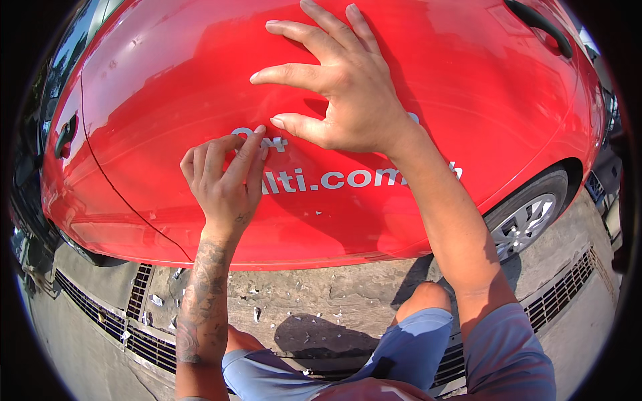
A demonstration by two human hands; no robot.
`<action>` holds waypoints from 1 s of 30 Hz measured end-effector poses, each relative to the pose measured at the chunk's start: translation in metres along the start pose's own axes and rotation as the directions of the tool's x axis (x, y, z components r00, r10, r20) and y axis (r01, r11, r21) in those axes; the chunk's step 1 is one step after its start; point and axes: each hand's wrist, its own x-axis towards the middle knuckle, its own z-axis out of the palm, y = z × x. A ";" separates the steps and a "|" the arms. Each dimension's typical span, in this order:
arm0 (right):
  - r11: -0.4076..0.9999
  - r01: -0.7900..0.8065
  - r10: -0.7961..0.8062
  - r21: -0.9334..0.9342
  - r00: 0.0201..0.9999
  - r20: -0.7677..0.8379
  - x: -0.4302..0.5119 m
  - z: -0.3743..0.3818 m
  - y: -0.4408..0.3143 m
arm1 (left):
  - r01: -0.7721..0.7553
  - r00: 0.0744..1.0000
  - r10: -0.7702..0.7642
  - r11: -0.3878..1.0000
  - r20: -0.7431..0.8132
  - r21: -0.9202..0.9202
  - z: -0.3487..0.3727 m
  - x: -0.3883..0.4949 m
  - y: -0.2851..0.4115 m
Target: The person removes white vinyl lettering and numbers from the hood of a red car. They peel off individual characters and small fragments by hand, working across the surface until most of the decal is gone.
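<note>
A red car door panel (165, 150) fills the view before me and carries white vinyl lettering (346, 179) in two rows. My left hand (220, 173) is at the left end of the upper row, thumb and index finger pinching the edge of a white vinyl character (277, 144). Part of that character looks curled up from the paint. The fingers hide some of the lettering. My right hand (346, 90) is spread above it, holding nothing, its thumb tip near the same character; whether the fingertips press on the panel is hard to tell. My right forearm covers other characters.
Scraps of white material (156, 299) litter the concrete floor (331, 290). Metal drain grates (150, 348) run across it. A car wheel (524, 225) is at right. Black door handles (541, 27) stick out at upper right and far left.
</note>
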 end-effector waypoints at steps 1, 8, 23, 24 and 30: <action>1.000 0.004 -0.004 0.026 1.000 -0.018 0.001 0.000 0.000 | -0.040 0.999 0.039 0.999 0.019 0.020 -0.001 0.003 -0.004; 1.000 0.023 -0.024 -0.009 0.995 -0.101 0.002 0.001 0.000 | -0.161 0.986 0.162 0.987 0.045 -0.015 -0.013 0.023 -0.013; 0.997 0.023 -0.013 0.075 0.992 -0.127 0.001 0.003 0.003 | 0.058 0.997 -0.051 0.991 0.058 -0.123 -0.011 -0.003 -0.001; 0.997 0.022 -0.013 0.073 0.992 -0.127 0.001 0.003 0.002 | 0.068 0.997 -0.062 0.988 0.048 -0.139 -0.011 -0.005 -0.002; 0.998 0.009 -0.002 0.055 0.993 -0.121 0.002 0.002 0.001 | -0.037 0.999 0.039 0.996 0.028 -0.080 -0.006 0.001 -0.010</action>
